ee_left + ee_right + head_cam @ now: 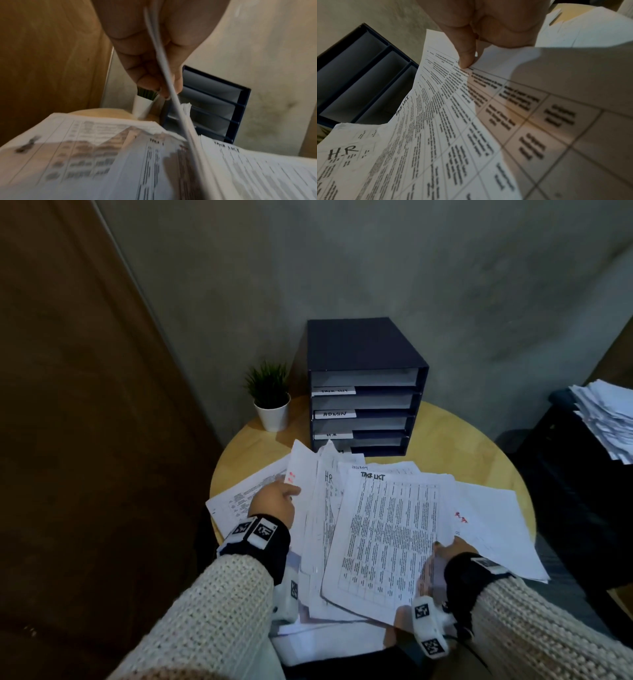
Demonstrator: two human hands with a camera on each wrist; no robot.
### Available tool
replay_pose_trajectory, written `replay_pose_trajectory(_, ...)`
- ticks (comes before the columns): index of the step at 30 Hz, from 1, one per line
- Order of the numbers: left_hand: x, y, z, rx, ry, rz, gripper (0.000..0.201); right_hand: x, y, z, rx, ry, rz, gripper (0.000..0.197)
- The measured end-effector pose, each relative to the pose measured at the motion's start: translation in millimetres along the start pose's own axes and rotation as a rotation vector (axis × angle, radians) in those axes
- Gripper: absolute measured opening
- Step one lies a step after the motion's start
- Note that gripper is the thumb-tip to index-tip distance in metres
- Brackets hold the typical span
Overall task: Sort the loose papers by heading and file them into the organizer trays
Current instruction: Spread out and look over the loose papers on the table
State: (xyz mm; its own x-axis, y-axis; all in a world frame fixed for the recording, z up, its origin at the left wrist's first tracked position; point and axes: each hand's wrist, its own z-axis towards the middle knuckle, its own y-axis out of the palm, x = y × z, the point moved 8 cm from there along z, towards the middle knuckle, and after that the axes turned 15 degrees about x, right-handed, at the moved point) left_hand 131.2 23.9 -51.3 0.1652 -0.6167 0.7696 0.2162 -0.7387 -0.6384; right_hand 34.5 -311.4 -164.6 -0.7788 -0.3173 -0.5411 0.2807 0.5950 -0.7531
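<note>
Task-list sheet [387, 535]: right hand [448, 553] pinches its near corner; long axis points to organizer [363, 392]. Left hand [274, 501] pinches upturned sheets [303, 470].

Cream knit sleeves [219, 611], black wristbands [270, 542] bearing white marker tags.

Left hand [150, 56] pinching upright sheets [169, 86] — organizer [214, 102] behind, blurred

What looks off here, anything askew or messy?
The papers on the round table lie fanned crooked, some hanging over its near edge. A second pile at far right is ragged too. The organizer stands square. No spill or damage shows.
</note>
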Motion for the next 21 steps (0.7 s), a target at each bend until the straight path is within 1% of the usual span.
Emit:
replay_pose_trajectory(2,12,-17,9,0.066,0.01,-0.006,0.035,-4,-4,-4,0.014,-0.01,-0.038,0.047)
replay_pose_trajectory(4,26,-37,14,0.114,-0.011,-0.013,0.037,-10,-9,-7,0.038,-0.043,-0.081,0.048)
replay_pose_trajectory(6,43,-60,18,0.179,0.032,-0.033,0.038,-16,-12,-6,0.048,-0.09,-0.104,0.047)
replay_pose_trajectory(8,64,-76,19,0.175,0.056,-0.069,0.037,-23,-14,-9,0.045,-0.121,-0.129,0.045)
replay_pose_trajectory(11,94,-87,11,0.21,0.131,-0.066,0.04,-33,-20,-11,0.053,-0.155,-0.1,0.043)
replay_pose_trajectory(13,113,-82,-1,0.171,0.145,-0.132,0.037,-40,-23,-13,0.047,-0.172,-0.048,0.047)
replay_pose_trajectory(15,129,-71,-14,0.115,0.162,-0.194,0.03,-46,-26,-16,0.046,-0.199,0.011,0.047)
replay_pose_trajectory(17,138,-47,-26,-0.003,0.157,-0.21,0.031,-52,-27,-18,0.033,-0.226,0.058,0.046)
replay_pose_trajectory(19,136,-20,-35,-0.117,0.105,-0.217,0.036,-56,-27,-23,-0.005,-0.241,0.07,0.045)
replay_pose_trajectory(21,129,5,-42,-0.225,0.061,-0.269,0.038,-55,-25,-26,-0.046,-0.232,0.08,0.044)
